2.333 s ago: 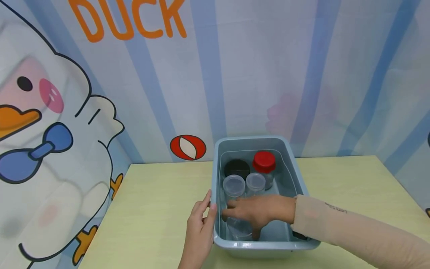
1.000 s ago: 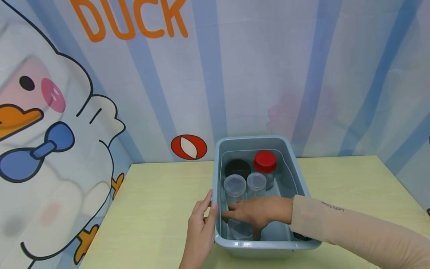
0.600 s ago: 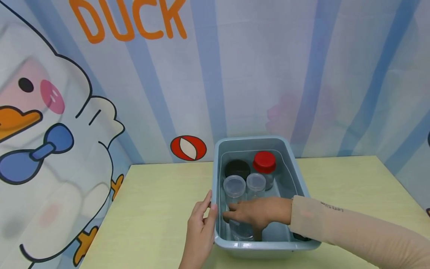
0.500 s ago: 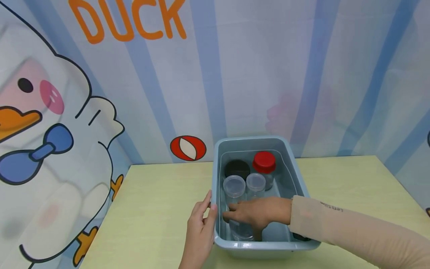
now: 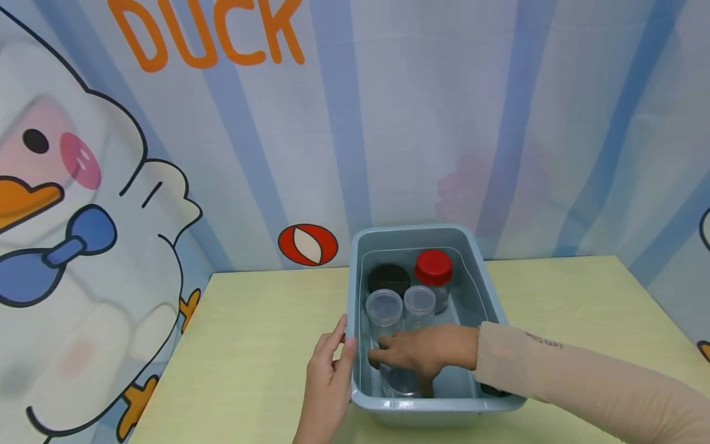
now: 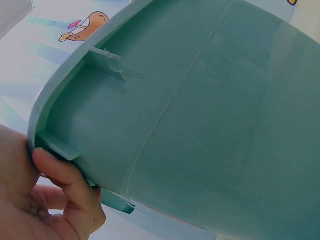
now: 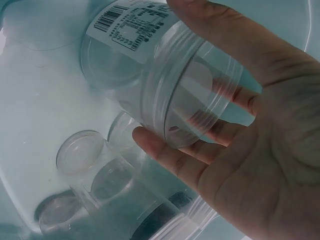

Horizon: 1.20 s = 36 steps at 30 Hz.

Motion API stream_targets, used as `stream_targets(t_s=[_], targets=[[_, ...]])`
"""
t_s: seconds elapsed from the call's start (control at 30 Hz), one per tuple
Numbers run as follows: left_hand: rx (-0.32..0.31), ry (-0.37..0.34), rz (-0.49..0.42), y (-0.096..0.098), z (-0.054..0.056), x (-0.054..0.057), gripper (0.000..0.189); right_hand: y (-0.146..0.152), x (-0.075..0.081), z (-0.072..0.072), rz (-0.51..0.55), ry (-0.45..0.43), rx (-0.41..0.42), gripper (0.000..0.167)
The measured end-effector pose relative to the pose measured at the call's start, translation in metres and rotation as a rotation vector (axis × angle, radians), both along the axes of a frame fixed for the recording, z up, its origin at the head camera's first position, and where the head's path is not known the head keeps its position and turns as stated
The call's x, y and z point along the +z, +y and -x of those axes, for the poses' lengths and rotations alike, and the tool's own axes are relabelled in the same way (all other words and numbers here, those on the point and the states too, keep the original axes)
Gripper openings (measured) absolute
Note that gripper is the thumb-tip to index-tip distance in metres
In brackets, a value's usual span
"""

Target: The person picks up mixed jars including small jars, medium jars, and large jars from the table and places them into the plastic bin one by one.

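Inside a grey-blue plastic bin, my right hand reaches down from above and grips a clear plastic jar at the near left end. In the right wrist view this jar carries a white barcode label, and thumb and fingers spread round its wide threaded end. My left hand holds the bin's left side by the rim. Seen from below in the left wrist view, its fingers curl at the bin's edge, beside the ribs under the rim.
Behind the gripped jar stand two clear jars with translucent lids. Farther back are a black-lidded jar and a red-lidded jar. A dark object shows partly below the right sleeve. The pale table meets a duck-printed cloth backdrop.
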State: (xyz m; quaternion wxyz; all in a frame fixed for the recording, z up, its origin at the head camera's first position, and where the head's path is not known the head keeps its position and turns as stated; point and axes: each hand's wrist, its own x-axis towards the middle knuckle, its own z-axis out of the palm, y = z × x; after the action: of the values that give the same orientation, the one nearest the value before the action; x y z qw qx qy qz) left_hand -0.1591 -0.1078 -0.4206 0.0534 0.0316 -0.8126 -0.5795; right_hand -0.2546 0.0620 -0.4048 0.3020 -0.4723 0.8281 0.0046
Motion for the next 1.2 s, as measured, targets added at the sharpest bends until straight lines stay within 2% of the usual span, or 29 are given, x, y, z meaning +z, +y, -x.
stream_targets(t_s=[0.67,1.03,1.2], targets=[[0.000,-0.008,0.003,0.001,0.000,0.002,0.050,-0.001,0.001,0.002,-0.021,-0.008,0.015,0.087],[-0.001,0.005,-0.009,0.001,0.000,0.000,0.050,-0.002,0.008,0.002,-0.017,-0.058,-0.011,0.098],[-0.001,0.010,-0.008,0.001,0.000,0.001,0.050,-0.004,0.014,-0.001,-0.031,-0.038,-0.016,0.098]])
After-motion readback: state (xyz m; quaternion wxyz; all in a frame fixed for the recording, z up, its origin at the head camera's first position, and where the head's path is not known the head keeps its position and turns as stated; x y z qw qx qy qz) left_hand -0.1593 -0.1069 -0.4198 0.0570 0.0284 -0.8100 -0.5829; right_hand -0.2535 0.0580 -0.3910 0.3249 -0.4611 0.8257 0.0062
